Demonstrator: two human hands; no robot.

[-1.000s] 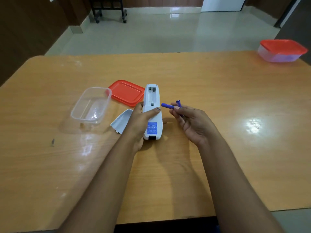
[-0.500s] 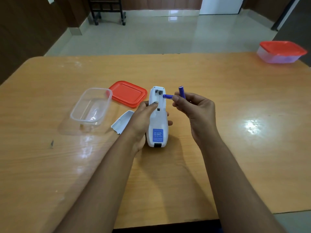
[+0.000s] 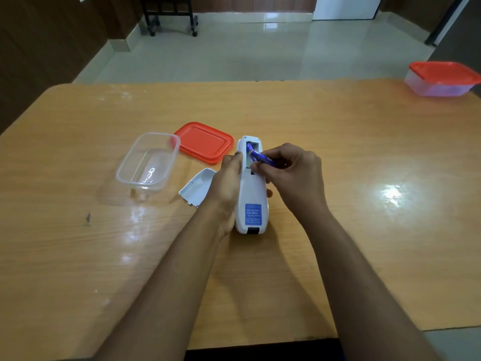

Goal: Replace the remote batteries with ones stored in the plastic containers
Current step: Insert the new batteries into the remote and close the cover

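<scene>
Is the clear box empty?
Empty: the clear box shows only its bare bottom, and its red lid lies beside it.

A white remote (image 3: 250, 194) at frame centre carries a blue label with white print. The batteries (image 3: 260, 157) are purple-blue. Left of it lie a red lid (image 3: 205, 142), a clear container (image 3: 148, 162) and a white cover (image 3: 196, 187) on the glossy orange wood-grain bench (image 3: 364, 230). Upper right, a red-lidded container (image 3: 442, 79).
</scene>
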